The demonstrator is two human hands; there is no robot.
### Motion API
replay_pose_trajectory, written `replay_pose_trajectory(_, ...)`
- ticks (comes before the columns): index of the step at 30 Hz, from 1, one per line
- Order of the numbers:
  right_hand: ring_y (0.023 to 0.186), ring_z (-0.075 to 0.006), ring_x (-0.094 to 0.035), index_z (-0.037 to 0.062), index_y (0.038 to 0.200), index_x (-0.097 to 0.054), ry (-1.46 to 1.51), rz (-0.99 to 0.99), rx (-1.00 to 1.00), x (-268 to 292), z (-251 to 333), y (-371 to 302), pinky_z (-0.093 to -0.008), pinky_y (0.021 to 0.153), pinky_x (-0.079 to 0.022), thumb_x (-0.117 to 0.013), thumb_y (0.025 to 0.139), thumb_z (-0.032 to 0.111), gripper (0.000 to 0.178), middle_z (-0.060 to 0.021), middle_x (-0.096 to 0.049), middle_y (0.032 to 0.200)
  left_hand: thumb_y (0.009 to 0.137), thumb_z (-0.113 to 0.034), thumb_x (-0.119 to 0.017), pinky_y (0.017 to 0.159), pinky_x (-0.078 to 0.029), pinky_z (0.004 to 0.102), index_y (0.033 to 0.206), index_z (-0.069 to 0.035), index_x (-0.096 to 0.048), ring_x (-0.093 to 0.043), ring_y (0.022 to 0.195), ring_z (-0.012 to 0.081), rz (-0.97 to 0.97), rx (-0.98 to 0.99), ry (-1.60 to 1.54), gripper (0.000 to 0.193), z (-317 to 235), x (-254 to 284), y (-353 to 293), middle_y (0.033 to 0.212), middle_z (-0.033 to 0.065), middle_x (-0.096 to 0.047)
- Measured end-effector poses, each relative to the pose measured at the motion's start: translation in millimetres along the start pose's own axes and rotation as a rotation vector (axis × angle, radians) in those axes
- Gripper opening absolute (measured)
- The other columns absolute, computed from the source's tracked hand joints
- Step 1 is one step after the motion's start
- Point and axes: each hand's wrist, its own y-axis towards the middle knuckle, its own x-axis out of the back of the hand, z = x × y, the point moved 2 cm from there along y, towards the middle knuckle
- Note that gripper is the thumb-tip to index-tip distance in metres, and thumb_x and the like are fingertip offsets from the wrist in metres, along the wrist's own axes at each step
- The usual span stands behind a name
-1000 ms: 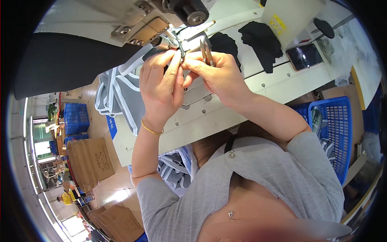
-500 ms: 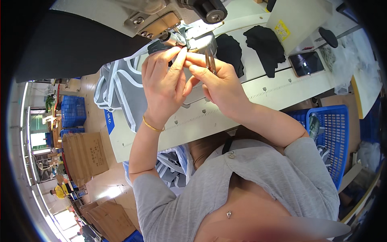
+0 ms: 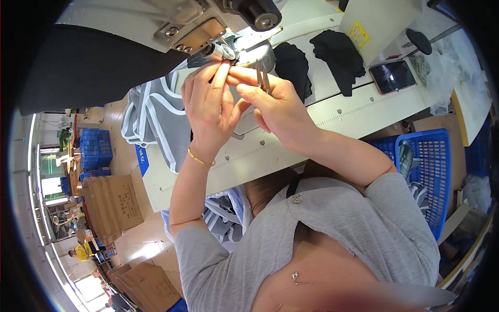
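Pinching dark cloth (image 3: 233, 61) at the sewing machine (image 3: 195, 36)

Your left hand (image 3: 210, 106), a little above the centre of the frame, has its thumb and forefinger drawn together on the small dark cloth, just below the machine's metal foot. Much of that cloth is hidden by your fingertips. Your right hand (image 3: 283, 106), just beside it, is curled nearly closed around small scissors (image 3: 264, 80), their blades pointing toward the top of the frame. Its fingertips reach close to the cloth too, but you cannot tell from this view whether they touch it.

A gold bracelet (image 3: 201, 158) circles your left wrist. Left of that hand, grey cloth (image 3: 161, 112) with pale edging spreads over the end of the white surface (image 3: 291, 151). Two black pieces (image 3: 340, 57) lie on the surface at the upper right, and a phone (image 3: 392, 77) rests near them. At the right of the frame stands a blue basket (image 3: 436, 177); below your left forearm, a bag (image 3: 244, 205) holds more grey pieces.
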Motion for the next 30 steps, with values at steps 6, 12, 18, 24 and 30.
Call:
replay_pose_trajectory(6,0.075,-0.005,-0.057,-0.0016,0.117,-0.06,0.002,-0.071,0.048,20,-10,-12,-0.0196,0.058,-0.046,-0.049,0.102,0.02,0.029,-0.0061,-0.067,0.107,0.071,-0.001,-0.065,0.1,-0.037,0.0456,0.123,0.006,-0.055,-0.052,0.115,0.0349,-0.204,0.032,0.072,0.053,0,-22,-11,0.13,0.0184,-0.053)
replay_pose_trajectory(12,0.057,-0.0067,-0.056,0.003,0.114,-0.06,-0.04,0.031,-0.122,34,-22,-28,-0.0202,0.051,-0.046,-0.047,0.104,0.034,0.035,-0.007,-0.07,0.089,0.066,0.005,-0.063,0.101,-0.036,0.0483,0.111,0.001,-0.061,-0.05,0.115,0.0385,-0.2,0.065,0.108,0.045,26,-42,-1,0.115,0.0182,-0.055)
replay_pose_trajectory(18,0.06,-0.0055,-0.052,0.0006,0.121,-0.059,-0.261,0.24,-0.157,25,-4,-36,-0.0187,0.054,-0.037,-0.044,0.105,0.024,0.032,-0.0066,-0.065,0.086,0.073,0.005,-0.065,0.089,-0.043,0.0425,0.103,0.001,-0.063,-0.058,0.096,0.0331,-0.197,0.152,-0.007,0.03,38,-13,-2,0.1,0.0137,-0.062)
replay_pose_trajectory(24,0.069,-0.0093,-0.049,-0.0021,0.109,-0.064,-0.571,0.242,0.218,38,15,-48,-0.0234,0.061,-0.039,-0.057,0.097,0.018,0.025,-0.0056,-0.058,0.085,0.09,0.003,-0.065,0.07,-0.055,0.029,0.116,0.009,-0.063,-0.067,0.087,0.0184,-0.684,0.546,-0.29,0.027,26,93,-55,0.103,0.0156,-0.069)
replay_pose_trajectory(30,0.064,-0.0201,-0.058,0.0025,0.098,-0.065,-0.981,0.243,0.646,30,8,-45,-0.0308,0.055,-0.045,-0.074,0.085,0.026,0.028,-0.0071,-0.058,0.081,0.092,-0.011,-0.063,0.073,-0.048,0.0218,0.101,0.007,-0.07,-0.062,0.082,0.0078,0.31,1.128,-0.886,0.022,-6,84,-63,0.091,0.005,-0.071)
